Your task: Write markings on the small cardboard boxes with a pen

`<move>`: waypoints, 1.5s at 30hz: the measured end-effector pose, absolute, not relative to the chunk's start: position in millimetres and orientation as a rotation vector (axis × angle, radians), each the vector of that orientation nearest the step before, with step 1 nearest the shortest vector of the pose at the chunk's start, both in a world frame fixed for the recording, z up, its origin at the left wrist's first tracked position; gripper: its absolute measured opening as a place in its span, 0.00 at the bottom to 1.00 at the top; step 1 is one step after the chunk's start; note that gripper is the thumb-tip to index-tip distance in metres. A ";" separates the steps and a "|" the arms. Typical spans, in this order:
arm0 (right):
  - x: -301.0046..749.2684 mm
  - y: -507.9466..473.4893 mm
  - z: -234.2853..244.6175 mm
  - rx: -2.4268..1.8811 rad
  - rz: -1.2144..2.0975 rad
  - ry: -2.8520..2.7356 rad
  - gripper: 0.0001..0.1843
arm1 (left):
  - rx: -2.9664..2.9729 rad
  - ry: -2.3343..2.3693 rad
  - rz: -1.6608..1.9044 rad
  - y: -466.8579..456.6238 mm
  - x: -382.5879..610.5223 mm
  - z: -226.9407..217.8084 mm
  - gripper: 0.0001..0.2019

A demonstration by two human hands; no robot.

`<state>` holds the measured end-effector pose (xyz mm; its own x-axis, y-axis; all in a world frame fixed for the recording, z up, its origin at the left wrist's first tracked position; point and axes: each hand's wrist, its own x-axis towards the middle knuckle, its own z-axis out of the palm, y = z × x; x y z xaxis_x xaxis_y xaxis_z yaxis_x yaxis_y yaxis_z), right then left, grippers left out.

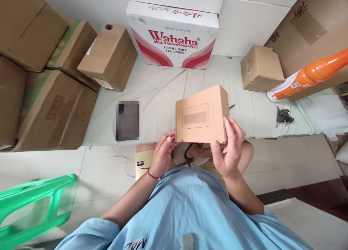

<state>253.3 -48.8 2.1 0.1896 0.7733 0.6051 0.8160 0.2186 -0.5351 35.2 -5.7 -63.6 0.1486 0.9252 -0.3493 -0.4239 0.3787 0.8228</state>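
Note:
A small brown cardboard box (202,98) with a printed rectangle on its face is tilted at the front edge of the cloth-covered surface. At its right edge my right hand (231,148) grips it, thumb on the near side and fingers around the end. My left hand (163,152), with a red string bracelet on the wrist, has its fingertips at the box's lower left corner. Part of those fingers is hidden by the box. Behind the box's right side a thin dark object (232,106) pokes out, mostly covered.
A blurred dark rectangular item (129,121) lies left of the box. Larger cartons (57,108) are stacked at the left. A Wahaha water carton (174,40) stands behind. On the right are a small carton (261,69), an orange-and-white bottle (301,78) and keys (284,116). A green stool (51,195) is lower left.

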 end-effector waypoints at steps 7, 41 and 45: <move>241.5 -39.7 8.1 -1.444 0.077 -1.650 0.41 | 0.562 0.967 1.198 3.3 22.8 -63.6 0.23; 334.9 32.7 -37.1 -1.661 0.729 -0.988 0.27 | 1.197 1.214 0.993 58.7 -0.6 -59.3 0.23; 385.5 47.6 -49.1 -2.173 0.336 -1.388 0.20 | 1.437 1.344 1.057 47.3 -5.6 -61.7 0.19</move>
<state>385.5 47.6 -49.1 0.4400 0.8949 0.0744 0.7615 -0.3279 -0.5591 -5.6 47.3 -61.7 0.0536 0.9984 0.0173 0.2524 -0.0303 0.9672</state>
